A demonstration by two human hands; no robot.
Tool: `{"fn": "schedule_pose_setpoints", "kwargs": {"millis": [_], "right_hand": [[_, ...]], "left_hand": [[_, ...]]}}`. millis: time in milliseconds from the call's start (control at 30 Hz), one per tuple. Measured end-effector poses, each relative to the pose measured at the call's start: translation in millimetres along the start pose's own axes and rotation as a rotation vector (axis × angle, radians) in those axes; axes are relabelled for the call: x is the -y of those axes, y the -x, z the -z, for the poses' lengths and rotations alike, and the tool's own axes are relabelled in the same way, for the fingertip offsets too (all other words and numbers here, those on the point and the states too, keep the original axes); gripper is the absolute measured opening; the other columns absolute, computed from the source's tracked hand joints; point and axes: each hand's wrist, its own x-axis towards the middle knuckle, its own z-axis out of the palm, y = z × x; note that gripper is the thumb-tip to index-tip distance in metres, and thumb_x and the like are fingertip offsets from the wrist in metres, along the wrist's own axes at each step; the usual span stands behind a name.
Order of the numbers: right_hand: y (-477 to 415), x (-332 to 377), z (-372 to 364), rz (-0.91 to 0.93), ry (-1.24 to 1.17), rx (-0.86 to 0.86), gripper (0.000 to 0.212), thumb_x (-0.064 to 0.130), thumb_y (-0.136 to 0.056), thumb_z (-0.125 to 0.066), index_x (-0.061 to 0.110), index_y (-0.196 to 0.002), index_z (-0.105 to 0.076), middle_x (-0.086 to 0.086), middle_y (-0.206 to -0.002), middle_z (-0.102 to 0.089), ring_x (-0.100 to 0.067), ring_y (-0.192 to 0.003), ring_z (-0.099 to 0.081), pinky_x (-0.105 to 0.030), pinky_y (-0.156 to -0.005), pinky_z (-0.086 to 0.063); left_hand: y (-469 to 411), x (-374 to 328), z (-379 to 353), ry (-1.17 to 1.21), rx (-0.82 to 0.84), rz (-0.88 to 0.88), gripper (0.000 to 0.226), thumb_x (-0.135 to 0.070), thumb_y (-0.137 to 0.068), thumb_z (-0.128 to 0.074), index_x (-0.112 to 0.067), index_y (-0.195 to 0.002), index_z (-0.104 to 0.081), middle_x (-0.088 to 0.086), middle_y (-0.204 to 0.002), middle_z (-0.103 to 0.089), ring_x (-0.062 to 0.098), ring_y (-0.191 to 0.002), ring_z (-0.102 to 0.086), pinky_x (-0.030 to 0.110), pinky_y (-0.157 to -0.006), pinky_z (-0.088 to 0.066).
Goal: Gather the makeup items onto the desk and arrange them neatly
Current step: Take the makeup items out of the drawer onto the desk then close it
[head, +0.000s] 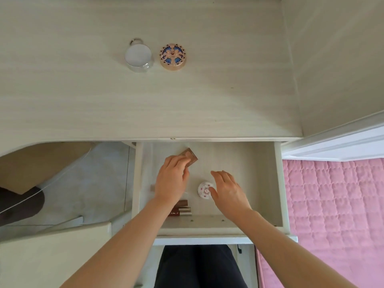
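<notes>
**Fingers [175, 161] on the brown case [192, 156], two items already on the desk [207, 100]**

Fingers of our left hand [171, 181] curl over the near end of the brown case, thumb at its side, so we judge it held and ready to lift. It lies tilted at the back of the open drawer [278, 183], just above the centre of the frame's lower half. Our right hand [230, 192] is beside it with its fingers spread and relaxed, holding nothing. Its thumb lies at the right edge of the flowered pot [203, 190]; whether it touches, we cannot tell.

Moving outward, the near left corner of the drawer holds a cluster of tubes [182, 212], partly under our left forearm. We count at least three, and cannot be sure of more. A small brown piece [152, 187] shows just left of that wrist, too hidden to name.

Further up, in the upper middle of the frame, two items stand side by side on the desk and just apart: one clear jar [138, 57] with a white lid and one round patterned compact [172, 56].

Our judgement is that the gathering is under way but less than half done. Two items are up. One case, one pot and the tubes are still in the drawer, and the neat arranging comes after that. A pink quilt [332, 204] fills the lower right.
</notes>
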Motion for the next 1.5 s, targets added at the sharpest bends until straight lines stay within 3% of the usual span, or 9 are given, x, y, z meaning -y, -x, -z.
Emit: {"fn": "schedule_pose_setpoints", "kwargs": {"millis": [167,300,600,767,933,1100,1267,1400,1500], "right_hand": [[-17.7,-9.8,-29.2,-0.19,-0.11,0.17,0.05,0.037,-0.097,-0.045,0.014,-0.141,-0.035,-0.005,-0.137,-0.044,-0.025,-0.123,-0.044,-0.034,-0.096,-0.044],[-24.6,-10.4,-45.7,-0.305,-0.182,0.224,0.052,0.04,-0.094,-0.048,0.015,-0.138,-0.037,-0.006,-0.135,-0.042,-0.026,-0.12,-0.043,-0.036,-0.089,-0.045],[-18.3,-6.1,-59.3,-0.309,-0.139,0.214,0.053,0.038,-0.092,-0.055,0.01,-0.134,-0.041,-0.008,-0.134,-0.039,-0.025,-0.122,-0.041,-0.033,-0.093,-0.047],[-12.4,-6.0,-62.5,-0.256,-0.12,0.21,0.053,0.037,-0.09,-0.059,0.01,-0.131,-0.039,-0.007,-0.132,-0.043,-0.024,-0.119,-0.043,-0.031,-0.093,-0.046],[-6.8,-4.1,-63.0,-0.264,-0.195,0.21,0.052,0.032,-0.088,-0.064,0.012,-0.127,-0.037,-0.009,-0.124,-0.045,-0.025,-0.112,-0.046,-0.032,-0.092,-0.047],[-3.3,-0.5,-56.1,-0.354,-0.399,0.212,0.046,0.019,-0.085,-0.069,0.02,-0.118,-0.037,-0.004,-0.116,-0.038,-0.022,-0.089,-0.054,-0.027,-0.08,-0.053],[0.7,-0.6,-43.8,-0.484,-0.55,0.162,0.044,0.018,-0.085,-0.068,0.025,-0.12,-0.042,0.001,-0.113,-0.035,-0.014,-0.088,-0.048,-0.014,-0.069,-0.043],[5.9,3.5,-24.4,-0.538,-0.64,0.125,0.042,0.02,-0.085,-0.067,0.028,-0.122,-0.05,0.001,-0.116,-0.039,-0.017,-0.092,-0.05,-0.028,-0.07,-0.053],[11.2,10.3,-8.0,-0.551,-0.679,0.101,0.04,0.019,-0.084,-0.068,0.03,-0.119,-0.052,0.003,-0.115,-0.04,-0.015,-0.091,-0.05,-0.035,-0.073,-0.057]], "left_hand": [[-24.1,13.1,-32.2,0.029,0.043,0.171,0.03,-0.011,-0.09,-0.059,-0.009,-0.119,-0.065,0.006,-0.121,-0.06,0.027,-0.116,-0.049,0.041,-0.088,-0.051],[-40.8,21.6,-47.6,-0.041,0.149,0.277,0.043,-0.02,-0.091,-0.059,-0.015,-0.133,-0.051,0.005,-0.132,-0.049,0.028,-0.122,-0.042,0.039,-0.092,-0.045],[-46.5,25.8,-68.1,-0.158,0.222,0.287,0.054,-0.026,-0.085,-0.067,-0.016,-0.134,-0.046,0.006,-0.132,-0.045,0.028,-0.122,-0.04,0.039,-0.092,-0.046],[-40.5,23.5,-69.3,-0.071,0.167,0.23,0.049,-0.016,-0.076,-0.076,-0.013,-0.117,-0.05,0.008,-0.117,-0.056,0.028,-0.114,-0.045,0.039,-0.084,-0.048],[-33.9,20.2,-66.9,0.018,0.149,0.235,0.038,-0.006,-0.08,-0.07,-0.014,-0.107,-0.044,0.004,-0.104,-0.057,0.023,-0.098,-0.054,0.04,-0.07,-0.052],[-21.6,16.4,-62.9,0.171,0.151,0.34,0.039,-0.002,-0.081,-0.067,-0.014,-0.114,-0.051,0.005,-0.11,-0.058,0.02,-0.097,-0.058,0.027,-0.075,-0.045],[-5.2,7.8,-48.1,0.359,0.182,0.474,0.031,-0.005,-0.078,-0.073,-0.013,-0.105,-0.061,0.0,-0.099,-0.062,0.013,-0.092,-0.056,0.015,-0.076,-0.035],[10.9,-6.3,-29.0,0.502,0.145,0.572,0.03,-0.011,-0.076,-0.077,-0.017,-0.102,-0.062,-0.01,-0.088,-0.061,0.007,-0.083,-0.055,0.007,-0.062,-0.035],[19.6,-15.1,-9.8,0.595,0.112,0.606,0.03,-0.01,-0.077,-0.076,-0.021,-0.1,-0.061,-0.014,-0.086,-0.06,0.01,-0.082,-0.059,0.015,-0.068,-0.043]]}}
